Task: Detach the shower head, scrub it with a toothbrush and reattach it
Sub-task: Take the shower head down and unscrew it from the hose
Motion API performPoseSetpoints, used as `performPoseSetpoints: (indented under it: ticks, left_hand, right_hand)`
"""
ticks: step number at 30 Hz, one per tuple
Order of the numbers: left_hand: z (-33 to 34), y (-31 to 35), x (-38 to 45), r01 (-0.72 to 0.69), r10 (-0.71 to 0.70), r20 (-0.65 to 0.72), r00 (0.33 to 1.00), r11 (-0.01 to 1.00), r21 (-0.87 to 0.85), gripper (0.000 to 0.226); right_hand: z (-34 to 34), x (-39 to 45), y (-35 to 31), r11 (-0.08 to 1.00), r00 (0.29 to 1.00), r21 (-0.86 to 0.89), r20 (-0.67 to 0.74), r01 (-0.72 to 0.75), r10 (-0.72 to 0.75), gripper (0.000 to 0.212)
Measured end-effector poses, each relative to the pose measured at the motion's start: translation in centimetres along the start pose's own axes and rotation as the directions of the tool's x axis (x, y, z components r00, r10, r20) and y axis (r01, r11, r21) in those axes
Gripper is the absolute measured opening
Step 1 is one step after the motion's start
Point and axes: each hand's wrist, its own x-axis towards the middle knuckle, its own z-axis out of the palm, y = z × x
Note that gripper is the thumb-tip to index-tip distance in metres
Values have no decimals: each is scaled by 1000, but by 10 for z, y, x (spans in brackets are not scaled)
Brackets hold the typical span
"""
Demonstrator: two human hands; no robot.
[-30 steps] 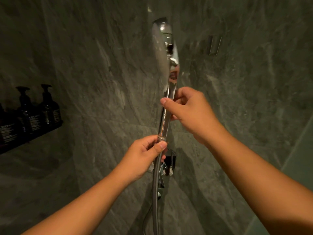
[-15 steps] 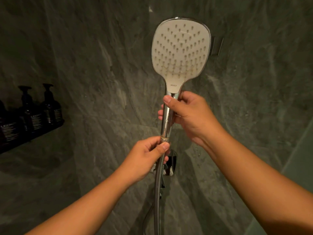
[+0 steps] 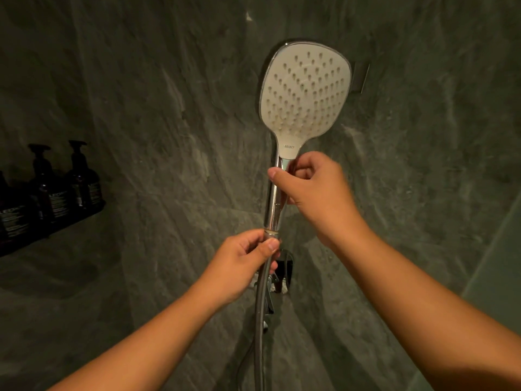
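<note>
A chrome shower head (image 3: 306, 91) with a white, nozzle-dotted face stands upright in front of me, its face turned toward me. My right hand (image 3: 315, 193) grips the upper part of its chrome handle, thumb across the front. Just below, my left hand (image 3: 242, 263) pinches the hose nut where the grey hose (image 3: 258, 334) joins the handle's lower end. The hose hangs straight down out of view. No toothbrush is in sight.
Behind my left hand a chrome wall fitting (image 3: 284, 273) sits on the dark green stone wall. Three dark pump bottles (image 3: 81, 179) stand on a black shelf (image 3: 67, 224) at the left. A small metal plate (image 3: 361, 77) is on the wall behind the shower head.
The shower head has turned about its handle from edge-on to face toward me. My right hand shifted its grip on the handle; my left hand stayed on the hose nut.
</note>
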Motion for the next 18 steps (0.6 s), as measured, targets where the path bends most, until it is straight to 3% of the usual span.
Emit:
performPoseSetpoints:
  ticks: [5,9,12,15,18]
  left_hand:
    - [0,2,1,-15,15,-17,1000,1000,5,14]
    - [2,5,0,-22,22,-32,999,1000,-5,17]
    - [3,5,-1,-20,20,-30,999,1000,-5,17]
    - [4,4,-2,-28,28,-27,999,1000,4,17]
    - [5,3,-3,-29,29,-27,999,1000,4,18]
  right_hand:
    - [-1,-4,-3,953,981,282,183,-111,60,8]
    - [2,-3,-1,993,994,115,107,-34,22,27]
    - [2,-2,-1,1000,998,19,57,-16,15,24]
    - [2,-2,1,998,992,49,120,-44,38,15]
    - [1,-3,2,984,992,160,110,-80,63,23]
